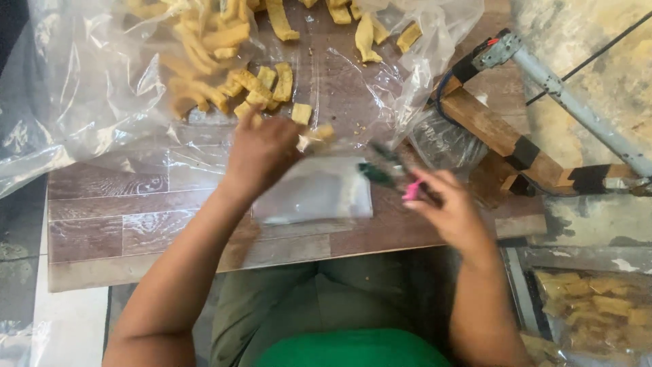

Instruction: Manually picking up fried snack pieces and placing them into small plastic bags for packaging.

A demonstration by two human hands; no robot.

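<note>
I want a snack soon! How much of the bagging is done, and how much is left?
Done: filled bags of yellow snack pieces lie at the lower right. In hand: the left hand picks up pieces beside a small clear bag, and the right hand holds a blurred dark and pink tool. Left: a big pile of pieces on plastic sheeting.

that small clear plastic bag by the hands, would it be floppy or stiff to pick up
Probably floppy: the small clear bag lies flat and thin on the table. Likely very light, since it looks nearly empty. Its glossy film may be slippery, like the crumpled plastic sheet under the yellow snack strips.

A grey metal bar [577, 102] lies beside wooden blocks [496, 132].
</note>
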